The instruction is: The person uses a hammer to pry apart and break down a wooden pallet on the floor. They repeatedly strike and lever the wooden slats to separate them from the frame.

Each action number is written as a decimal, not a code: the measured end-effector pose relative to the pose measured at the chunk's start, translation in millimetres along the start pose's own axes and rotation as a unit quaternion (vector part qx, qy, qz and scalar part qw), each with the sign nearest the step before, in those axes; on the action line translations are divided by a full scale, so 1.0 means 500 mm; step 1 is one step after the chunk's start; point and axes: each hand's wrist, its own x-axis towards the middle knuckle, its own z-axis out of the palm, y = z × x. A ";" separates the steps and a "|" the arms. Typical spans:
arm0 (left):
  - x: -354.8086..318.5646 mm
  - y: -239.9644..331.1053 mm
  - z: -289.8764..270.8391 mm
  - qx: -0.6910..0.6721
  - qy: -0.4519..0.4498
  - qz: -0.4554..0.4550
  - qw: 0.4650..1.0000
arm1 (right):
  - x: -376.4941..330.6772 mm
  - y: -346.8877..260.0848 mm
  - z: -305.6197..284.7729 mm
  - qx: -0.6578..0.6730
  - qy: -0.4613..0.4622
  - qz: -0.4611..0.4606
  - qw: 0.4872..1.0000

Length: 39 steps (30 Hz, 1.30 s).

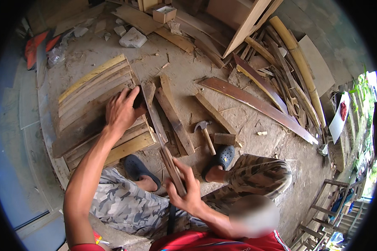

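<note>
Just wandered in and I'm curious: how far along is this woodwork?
Done: several slats already lie side by side as a panel. In hand: the left hand presses one end of a long strip, the right hand grips the other. Left: the hammer lies untouched and loose boards wait.

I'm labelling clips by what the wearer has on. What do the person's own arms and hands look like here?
Both arms are bare from hand to near the shoulder: no gloves, watch, rings or bands show on the left hand or the right hand. A red short sleeve edges the left upper arm, part of a red shirt.
</note>
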 end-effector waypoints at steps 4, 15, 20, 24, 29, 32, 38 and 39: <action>-0.002 -0.007 0.005 0.006 0.009 0.000 1.000 | -0.013 -0.001 -0.007 -0.014 -0.005 -0.008 1.000; -0.004 0.000 0.004 0.005 -0.002 -0.010 1.000 | -0.025 -0.007 -0.021 -0.032 -0.025 0.011 0.999; -0.003 0.002 -0.002 0.001 -0.031 -0.035 0.999 | 0.051 -0.030 -0.002 0.004 -0.030 0.058 0.998; -0.004 -0.005 0.000 -0.009 -0.052 -0.045 0.998 | 0.111 -0.025 0.021 -0.001 -0.019 0.030 0.999; -0.007 -0.004 0.012 0.030 0.026 0.019 0.999 | -0.021 -0.016 -0.015 -0.029 -0.007 0.001 1.000; -0.005 0.000 0.001 -0.002 -0.026 -0.032 0.999 | -0.005 -0.024 -0.019 -0.033 -0.011 0.011 0.999; -0.013 -0.014 0.013 0.002 -0.046 -0.037 0.998 | 0.127 -0.005 0.035 -0.013 0.010 -0.019 1.000; -0.014 -0.015 0.009 0.002 -0.043 -0.036 0.998 | 0.115 -0.009 0.033 -0.014 0.001 0.004 1.000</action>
